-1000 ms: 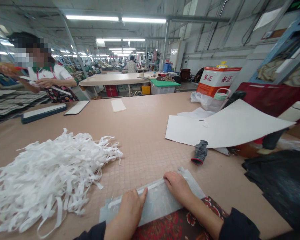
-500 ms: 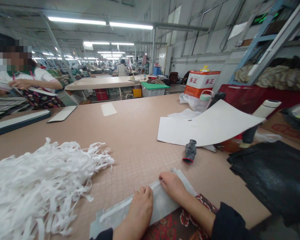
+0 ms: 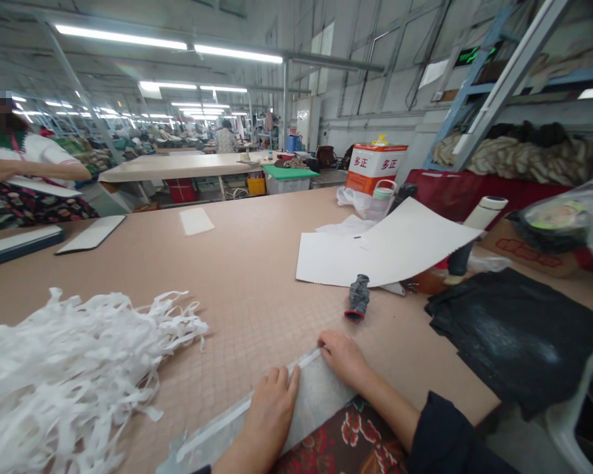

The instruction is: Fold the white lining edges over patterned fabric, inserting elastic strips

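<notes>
A greyish, translucent sheet [image 3: 321, 395] with a white strip [image 3: 227, 421] along its far edge lies at the table's near edge. My left hand [image 3: 271, 405] presses on the strip and sheet, palm down, its fingers close together and the index fingertip a little apart. At the sheet's far right corner my right hand [image 3: 340, 355] has its fingers curled onto the strip's end, thumb and fingertips together. Dark red floral cloth [image 3: 346, 441] shows below the sheet, between my forearms.
White strips [image 3: 79, 368] are heaped at the left. Beyond my right hand lie a grey tube-like knit piece [image 3: 358, 297] and large white card [image 3: 375, 250]. Black material [image 3: 514, 336] covers the right edge. A person [image 3: 34, 171] stands at the far left.
The view has turned slightly right. My right hand has reached the sheet's far corner, which it now covers; my left index finger has stretched forward along the strip.
</notes>
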{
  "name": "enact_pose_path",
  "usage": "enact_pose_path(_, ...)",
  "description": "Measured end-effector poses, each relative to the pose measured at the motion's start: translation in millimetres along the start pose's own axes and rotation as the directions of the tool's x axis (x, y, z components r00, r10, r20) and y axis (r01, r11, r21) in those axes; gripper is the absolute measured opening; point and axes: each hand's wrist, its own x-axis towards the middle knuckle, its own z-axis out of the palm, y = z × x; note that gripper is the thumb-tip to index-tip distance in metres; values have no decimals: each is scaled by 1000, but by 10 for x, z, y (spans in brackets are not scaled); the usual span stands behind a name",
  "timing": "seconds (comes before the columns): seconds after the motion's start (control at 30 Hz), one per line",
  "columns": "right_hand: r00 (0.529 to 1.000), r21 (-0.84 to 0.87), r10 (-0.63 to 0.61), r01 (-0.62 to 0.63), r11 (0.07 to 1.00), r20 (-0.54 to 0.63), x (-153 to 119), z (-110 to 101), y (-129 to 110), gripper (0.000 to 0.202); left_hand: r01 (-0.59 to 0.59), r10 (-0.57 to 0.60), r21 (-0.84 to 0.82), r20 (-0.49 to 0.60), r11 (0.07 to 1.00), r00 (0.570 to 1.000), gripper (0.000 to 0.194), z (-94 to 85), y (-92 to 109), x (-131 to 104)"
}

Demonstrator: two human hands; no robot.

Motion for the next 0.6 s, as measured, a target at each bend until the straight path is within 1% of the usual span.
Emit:
enact_pose_path(0.07,1000,2,1,-1,1000,-8,-3,12,-12,17,-11,11,17,1,1000,1000,43,1,15,18)
enact_pose_path(0.13,1000,7,10,-10,1000,-17,-1,17,3,16,-4,3,23,22,1000,1000,40,-5,33,31)
enact_pose_path(0.43,990,112,130,-124,986,-48,85,6,292,16,15,-16,38,28,999,999,41,5,39,26)
enact_pose_path(0.6,986,140,153,-144,980,-58,114,34,318,19,11,-12,38,20,999,1000,42,2,39,24)
